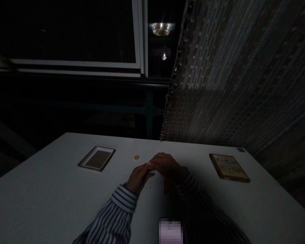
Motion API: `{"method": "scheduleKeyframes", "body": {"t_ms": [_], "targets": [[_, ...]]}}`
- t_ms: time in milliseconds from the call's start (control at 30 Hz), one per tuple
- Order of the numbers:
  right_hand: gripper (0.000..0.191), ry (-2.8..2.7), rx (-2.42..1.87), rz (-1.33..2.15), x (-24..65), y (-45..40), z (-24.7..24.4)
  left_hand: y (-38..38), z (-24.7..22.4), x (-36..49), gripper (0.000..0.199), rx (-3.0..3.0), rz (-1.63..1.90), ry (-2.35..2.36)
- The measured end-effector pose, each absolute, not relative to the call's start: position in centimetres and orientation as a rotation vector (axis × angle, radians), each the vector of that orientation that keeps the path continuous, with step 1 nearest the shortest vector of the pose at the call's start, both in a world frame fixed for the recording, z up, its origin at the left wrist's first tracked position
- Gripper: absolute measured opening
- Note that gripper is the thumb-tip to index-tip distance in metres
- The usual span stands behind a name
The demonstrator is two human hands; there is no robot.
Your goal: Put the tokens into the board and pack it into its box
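Note:
Near the middle of the white table (53, 196), my left hand (138, 178) and my right hand (167, 166) meet at their fingertips. Between them they pinch a small pale yellowish piece (149, 165), too small and dim to name. A round yellow disc (136, 157) lies flat on the table just beyond my left hand. Something dark and reddish (169, 187) shows under my right wrist, mostly hidden in shadow.
An open shallow box or lid (96, 158) lies at the left. At the right is a boxed or framed item with a printed picture (230, 167). A blurred pinkish rectangle (170, 232) sits at the near edge. A string curtain (205, 74) hangs behind the table.

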State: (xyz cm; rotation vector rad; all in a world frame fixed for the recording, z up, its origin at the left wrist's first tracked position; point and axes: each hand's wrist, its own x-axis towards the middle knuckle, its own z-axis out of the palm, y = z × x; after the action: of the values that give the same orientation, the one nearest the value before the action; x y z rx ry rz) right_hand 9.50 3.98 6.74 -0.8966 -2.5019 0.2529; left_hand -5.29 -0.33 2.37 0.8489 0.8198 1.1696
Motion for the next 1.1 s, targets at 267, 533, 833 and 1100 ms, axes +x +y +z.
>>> {"method": "scheduleKeyframes", "body": {"t_ms": [267, 533, 833, 1100], "targets": [[0.018, -2.441, -0.979, 0.245, 9.6, 3.8, 7.3, -0.2, 1.6, -5.2, 0.033, 0.803, 1.227, 0.825], [0.019, -2.452, -1.083, 0.238, 9.6, 3.7, 7.6, 0.1, 1.4, -5.4, 0.032, 0.91, 1.267, 0.92], [0.02, -2.482, -1.09, 0.246, 10.0, 3.8, 7.6, 0.1, 1.3, -5.4, 0.034, 0.966, 1.288, 0.969], [0.028, -2.489, -1.001, 0.247, 10.4, 3.6, 7.0, 0.0, 1.6, -5.5, 0.032, 1.03, 1.289, 0.996]]}}
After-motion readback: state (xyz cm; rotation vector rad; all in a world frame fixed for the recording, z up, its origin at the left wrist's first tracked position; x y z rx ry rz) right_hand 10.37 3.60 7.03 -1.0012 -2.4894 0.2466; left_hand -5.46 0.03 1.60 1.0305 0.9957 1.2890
